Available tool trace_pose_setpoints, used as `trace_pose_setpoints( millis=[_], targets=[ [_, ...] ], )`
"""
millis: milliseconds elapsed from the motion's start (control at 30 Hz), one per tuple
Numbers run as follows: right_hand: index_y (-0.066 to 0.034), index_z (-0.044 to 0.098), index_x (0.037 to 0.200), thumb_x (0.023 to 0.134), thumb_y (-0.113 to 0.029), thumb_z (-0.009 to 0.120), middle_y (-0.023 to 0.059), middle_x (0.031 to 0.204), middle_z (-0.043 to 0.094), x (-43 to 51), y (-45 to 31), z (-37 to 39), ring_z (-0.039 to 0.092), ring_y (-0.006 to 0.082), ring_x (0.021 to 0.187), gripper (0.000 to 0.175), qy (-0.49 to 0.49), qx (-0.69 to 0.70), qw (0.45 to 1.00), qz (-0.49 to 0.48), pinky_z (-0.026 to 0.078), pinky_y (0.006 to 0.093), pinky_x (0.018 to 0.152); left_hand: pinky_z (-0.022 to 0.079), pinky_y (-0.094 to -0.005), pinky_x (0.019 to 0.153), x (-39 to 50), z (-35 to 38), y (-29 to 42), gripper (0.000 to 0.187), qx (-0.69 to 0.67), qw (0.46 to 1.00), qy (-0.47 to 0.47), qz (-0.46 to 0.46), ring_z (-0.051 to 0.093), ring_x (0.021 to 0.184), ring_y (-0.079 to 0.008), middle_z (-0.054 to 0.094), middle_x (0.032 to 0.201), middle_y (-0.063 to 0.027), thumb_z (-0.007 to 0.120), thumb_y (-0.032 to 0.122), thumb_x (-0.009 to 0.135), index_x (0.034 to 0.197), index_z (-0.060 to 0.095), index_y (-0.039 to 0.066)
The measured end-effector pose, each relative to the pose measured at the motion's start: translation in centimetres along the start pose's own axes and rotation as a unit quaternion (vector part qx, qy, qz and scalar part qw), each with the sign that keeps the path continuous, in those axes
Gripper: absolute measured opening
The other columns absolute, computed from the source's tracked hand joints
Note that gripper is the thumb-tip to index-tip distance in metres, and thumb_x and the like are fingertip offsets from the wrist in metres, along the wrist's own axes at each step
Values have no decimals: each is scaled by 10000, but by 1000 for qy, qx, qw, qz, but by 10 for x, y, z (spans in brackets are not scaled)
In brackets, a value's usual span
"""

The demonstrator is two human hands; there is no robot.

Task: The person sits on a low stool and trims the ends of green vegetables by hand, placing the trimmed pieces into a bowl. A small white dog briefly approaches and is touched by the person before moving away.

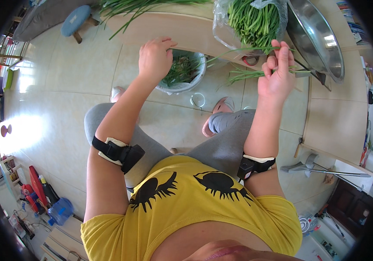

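My right hand (278,70) grips thin green chive-like stalks. One long stalk (235,50) is pinched at its fingertips, and a small bunch (246,74) lies across the lower fingers, its ends sticking out on both sides. My left hand (156,60) hovers above the left side of a white lined bin (202,70), back turned up and fingers loosely spread, with nothing visible in it. Green and brownish trimmings (183,70) fill the bin. Just beyond my right hand, a clear plastic bag (220,31) holds a thick bundle of green stalks (254,24).
A pale wooden table (173,29) runs along the far side, with loose long green leaves (150,4) on it. A large steel basin (331,42) leans at the right. Red-handled scissors (250,61) lie near the bag. A blue-topped stool (75,21) stands far left.
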State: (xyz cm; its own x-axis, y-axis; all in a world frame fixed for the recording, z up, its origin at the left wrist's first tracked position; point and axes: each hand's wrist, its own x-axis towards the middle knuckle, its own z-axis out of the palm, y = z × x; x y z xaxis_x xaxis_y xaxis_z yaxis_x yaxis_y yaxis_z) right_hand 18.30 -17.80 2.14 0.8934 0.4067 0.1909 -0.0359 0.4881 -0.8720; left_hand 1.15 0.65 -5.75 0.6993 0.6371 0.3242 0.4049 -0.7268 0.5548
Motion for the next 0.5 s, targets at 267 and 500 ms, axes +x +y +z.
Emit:
trace_pose_setpoints(
  millis=[267,500],
  targets=[
    [-16,598,936,845,-146,607,100,885,652,-18,15,18,399,36,475,159,-74,11,992,98,286,158,417,456,-307,721,-17,-5,66,203,-366,927,-78,24,584,777,-210,625,895,-97,535,117,850,1008,627,28],
    [5,577,1053,857,-162,580,89,949,649,-27,15,26,430,32,497,258,-144,-51,980,126,309,146,441,452,-304,582,10,-42,70,213,-228,954,-186,-58,538,609,-167,586,690,-59,508,213,872,954,659,87]
  ],
)
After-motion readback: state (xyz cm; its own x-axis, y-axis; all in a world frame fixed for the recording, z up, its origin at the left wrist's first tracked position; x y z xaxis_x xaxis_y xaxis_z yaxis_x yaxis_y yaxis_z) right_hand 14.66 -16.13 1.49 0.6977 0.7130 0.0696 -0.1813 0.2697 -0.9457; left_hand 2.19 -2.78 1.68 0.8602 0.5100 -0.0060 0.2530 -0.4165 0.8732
